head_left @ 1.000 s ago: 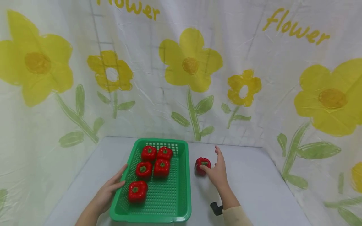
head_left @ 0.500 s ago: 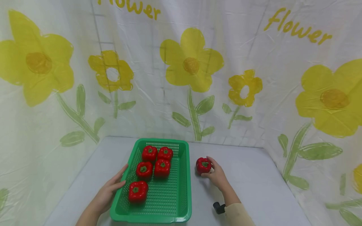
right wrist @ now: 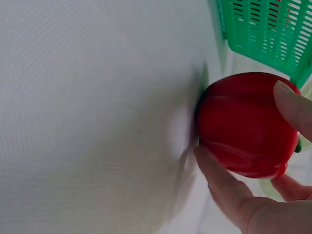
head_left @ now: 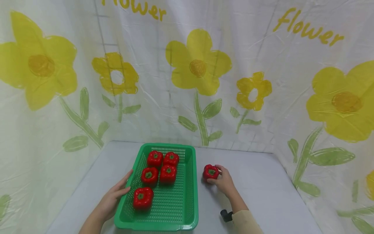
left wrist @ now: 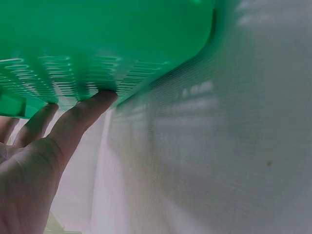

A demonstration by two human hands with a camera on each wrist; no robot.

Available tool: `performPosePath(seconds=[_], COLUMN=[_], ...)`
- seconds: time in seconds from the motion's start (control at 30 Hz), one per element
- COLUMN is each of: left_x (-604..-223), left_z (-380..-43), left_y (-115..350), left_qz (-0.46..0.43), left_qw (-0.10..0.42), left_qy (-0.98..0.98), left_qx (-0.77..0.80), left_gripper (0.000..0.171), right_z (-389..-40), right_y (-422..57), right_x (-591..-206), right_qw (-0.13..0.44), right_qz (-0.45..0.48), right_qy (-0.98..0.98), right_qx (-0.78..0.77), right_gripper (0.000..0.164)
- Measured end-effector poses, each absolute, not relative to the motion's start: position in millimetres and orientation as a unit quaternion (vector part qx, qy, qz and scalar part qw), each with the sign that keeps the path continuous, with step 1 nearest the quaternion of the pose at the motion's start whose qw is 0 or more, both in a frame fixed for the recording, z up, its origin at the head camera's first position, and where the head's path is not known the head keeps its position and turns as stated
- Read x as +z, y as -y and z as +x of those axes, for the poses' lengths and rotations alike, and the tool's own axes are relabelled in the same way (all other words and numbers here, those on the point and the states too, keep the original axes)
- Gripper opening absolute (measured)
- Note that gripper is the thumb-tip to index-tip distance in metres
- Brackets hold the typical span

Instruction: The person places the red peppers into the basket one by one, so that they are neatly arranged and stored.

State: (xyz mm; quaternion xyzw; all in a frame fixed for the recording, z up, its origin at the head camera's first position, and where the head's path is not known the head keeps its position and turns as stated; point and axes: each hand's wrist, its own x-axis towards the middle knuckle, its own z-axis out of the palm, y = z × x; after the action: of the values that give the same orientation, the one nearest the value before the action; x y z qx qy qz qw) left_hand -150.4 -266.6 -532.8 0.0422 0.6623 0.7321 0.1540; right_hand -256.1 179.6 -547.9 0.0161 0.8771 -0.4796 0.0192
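Observation:
On the table to the right of the green basket [head_left: 194, 195] sits a red bell pepper [head_left: 210, 172] with a green stem. My right hand [head_left: 225, 183] holds it from the right side. In the right wrist view the thumb lies on one side of the pepper [right wrist: 243, 124] and a finger on the other, close to the tabletop. My left hand [head_left: 109, 201] rests against the basket's left side, its fingers extended. The left wrist view shows those fingertips touching the slotted wall [left wrist: 112, 39]. Several more red bell peppers [head_left: 143, 198] stand inside the basket, mostly along its left half.
A white-covered table [head_left: 257, 185] extends right of the basket. Behind it hangs a white curtain [head_left: 157, 110] painted with yellow flowers. A small black device [head_left: 226, 215] is at the right wrist, by a beige sleeve [head_left: 246, 222].
My right hand's raised, spread fingers have come down around the bell pepper, which now tips slightly. The left hand and basket stay in place.

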Motion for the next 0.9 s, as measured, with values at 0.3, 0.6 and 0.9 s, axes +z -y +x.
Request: performPosePath(seconds=[0.3,0.6,0.9], left_x=[-533.7,-530.0,-531.6], left_z=[-150.3,-150.5,-151.4], left_y=[266.4,269.1,267.7], left_qz=[0.049,0.044,0.035], left_qw=[0.162,0.16,0.159], left_qy=[-0.659,-0.672,-0.672], left_qx=[0.732,0.722,0.722], left_gripper=[0.067,0.068,0.068], right_z=[-252.0,-246.1,-230.4], right_y=[-177.9,-169.1,-155.5], right_x=[-545.4,-512.2,-474.7], right_qw=[-0.003,-0.072,-0.09], right_qz=[0.032,0.0,-0.028], right_qy=[-0.858,-0.832,-0.817], right_qx=[-0.513,-0.55,-0.569], right_gripper=[0.083,0.082,0.077])
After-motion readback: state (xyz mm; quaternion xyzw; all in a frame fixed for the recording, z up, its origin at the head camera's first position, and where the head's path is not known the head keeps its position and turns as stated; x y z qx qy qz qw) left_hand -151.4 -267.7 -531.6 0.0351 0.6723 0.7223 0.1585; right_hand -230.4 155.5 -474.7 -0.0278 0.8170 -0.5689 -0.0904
